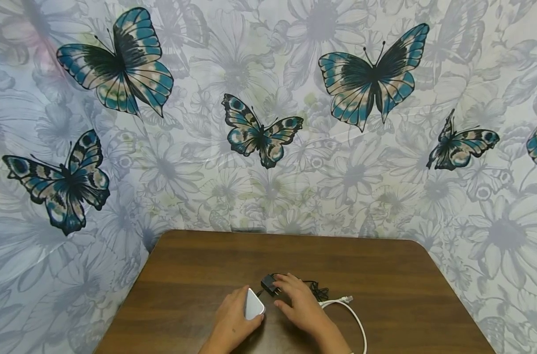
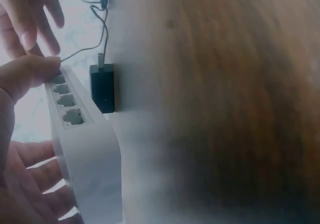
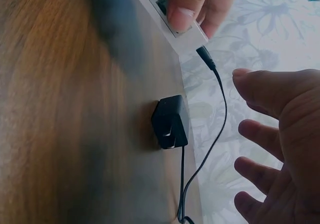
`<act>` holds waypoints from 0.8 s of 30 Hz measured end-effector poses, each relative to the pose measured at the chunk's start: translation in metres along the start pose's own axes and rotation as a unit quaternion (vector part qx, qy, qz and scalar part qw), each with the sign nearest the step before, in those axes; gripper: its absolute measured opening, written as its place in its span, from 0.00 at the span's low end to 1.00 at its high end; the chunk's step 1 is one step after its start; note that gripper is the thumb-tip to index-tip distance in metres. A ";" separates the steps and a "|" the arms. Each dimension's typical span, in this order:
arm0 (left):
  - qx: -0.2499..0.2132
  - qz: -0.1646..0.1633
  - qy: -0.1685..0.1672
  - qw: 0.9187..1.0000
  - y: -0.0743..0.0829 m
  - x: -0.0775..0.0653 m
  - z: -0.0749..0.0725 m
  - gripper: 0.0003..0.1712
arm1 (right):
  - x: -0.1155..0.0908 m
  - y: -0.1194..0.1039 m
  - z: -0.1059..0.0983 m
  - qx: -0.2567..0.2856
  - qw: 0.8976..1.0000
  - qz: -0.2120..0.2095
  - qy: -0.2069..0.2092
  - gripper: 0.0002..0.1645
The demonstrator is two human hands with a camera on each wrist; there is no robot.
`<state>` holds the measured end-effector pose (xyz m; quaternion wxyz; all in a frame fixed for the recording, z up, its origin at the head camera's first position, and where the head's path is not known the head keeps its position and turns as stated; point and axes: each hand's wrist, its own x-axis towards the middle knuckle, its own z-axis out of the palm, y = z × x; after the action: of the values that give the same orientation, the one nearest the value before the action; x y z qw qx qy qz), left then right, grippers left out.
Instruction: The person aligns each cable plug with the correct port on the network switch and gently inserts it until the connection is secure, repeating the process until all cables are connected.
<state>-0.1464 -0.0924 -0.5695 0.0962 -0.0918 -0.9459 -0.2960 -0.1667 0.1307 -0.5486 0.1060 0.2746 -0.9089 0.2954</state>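
Note:
My left hand grips a small white network switch by its sides, thumb near its row of ports. In the right wrist view, a black barrel plug sits at the end of the switch, its thin cord trailing away. The black power adapter lies on the table just beyond the switch, its metal prongs showing. My right hand hovers beside the adapter with fingers spread and nothing in its grasp.
A bundled black cord lies behind the right hand. To its right, a white Ethernet cable curves toward the near edge of the brown wooden table. Butterfly-patterned cloth hangs behind the table.

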 end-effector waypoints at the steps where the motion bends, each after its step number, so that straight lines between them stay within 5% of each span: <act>1: 0.004 -0.004 0.003 1.000 -0.001 0.000 0.001 0.48 | -0.001 0.001 0.000 -0.002 1.000 0.005 -0.002 0.28; 15: 0.035 -0.080 0.005 0.996 -0.003 -0.001 0.007 0.43 | -0.012 0.015 -0.003 0.012 0.998 0.061 -0.029 0.31; 24: 0.049 -0.080 0.006 0.996 -0.002 -0.002 0.007 0.43 | -0.017 0.022 -0.002 -0.005 0.998 0.055 0.004 0.30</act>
<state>-0.1460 -0.0905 -0.5768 0.0826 -0.0090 -0.9628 -0.2570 -0.1645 0.1537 -0.5637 0.0946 0.2228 -0.9236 0.2972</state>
